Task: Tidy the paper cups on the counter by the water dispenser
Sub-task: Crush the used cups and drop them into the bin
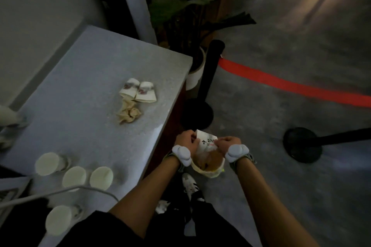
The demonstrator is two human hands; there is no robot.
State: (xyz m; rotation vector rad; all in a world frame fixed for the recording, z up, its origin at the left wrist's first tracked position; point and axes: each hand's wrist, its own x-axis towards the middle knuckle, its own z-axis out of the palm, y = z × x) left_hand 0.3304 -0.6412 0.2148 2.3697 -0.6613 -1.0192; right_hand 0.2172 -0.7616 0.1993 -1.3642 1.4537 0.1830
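Both hands hold a white paper cup [205, 141] with black writing, off the counter's right edge and just above a small lined bin [207, 167] on the floor. My left hand [185, 139] grips the cup's left side and my right hand [227, 143] pinches its right side. Two flattened paper cups [138, 90] lie side by side on the grey counter [84, 86], with a crumpled brown paper wad [129, 113] touching them in front. Several upright cups stand near the counter's front left, among them a cup [47, 163], a second cup [74, 178] and a third cup [101, 177].
A white cable [60, 191] crosses the counter's near corner. A black barrier post [209, 74] with a red belt [281, 84] stands right of the counter, and a second post base [303, 144] sits further right. A potted plant [192, 26] is behind the counter.
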